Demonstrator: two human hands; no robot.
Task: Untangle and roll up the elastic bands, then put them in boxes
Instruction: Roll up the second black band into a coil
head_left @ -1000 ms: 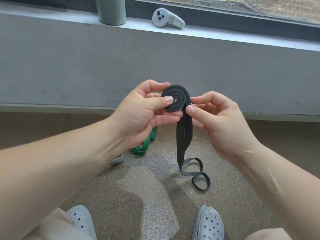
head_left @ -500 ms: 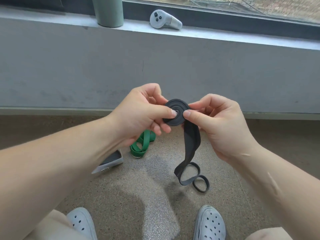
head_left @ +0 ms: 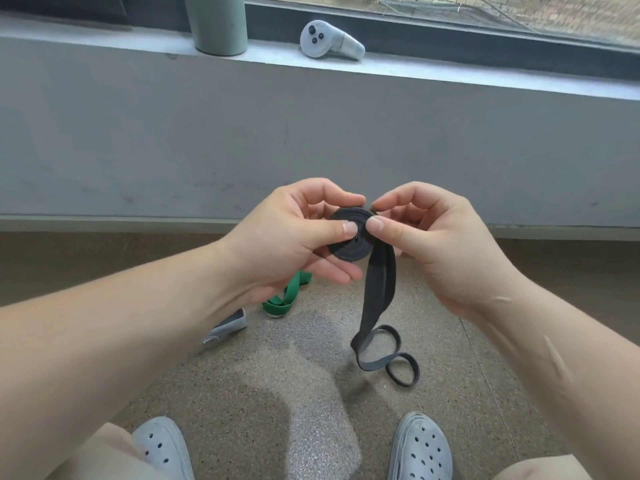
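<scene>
While left hand [head_left: 287, 244] pinches the coiled black band [head_left: 346, 252], right hand [head_left: 440, 247] pinches the coil's edge. Loose tail hangs, looped on floor [head_left: 242, 375].

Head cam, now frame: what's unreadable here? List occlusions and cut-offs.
Head view only.
1. The green flat elastic band: its far end is behind the left hand, so tangling is unclear.
2. The grey box corner: the rest is under the left forearm, contents hidden.
3. The black rolled elastic band: the coil centre is covered by the thumbs of the left hand and the right hand.
4. The grey-green cylinder: its top is cut by the frame edge.
</scene>
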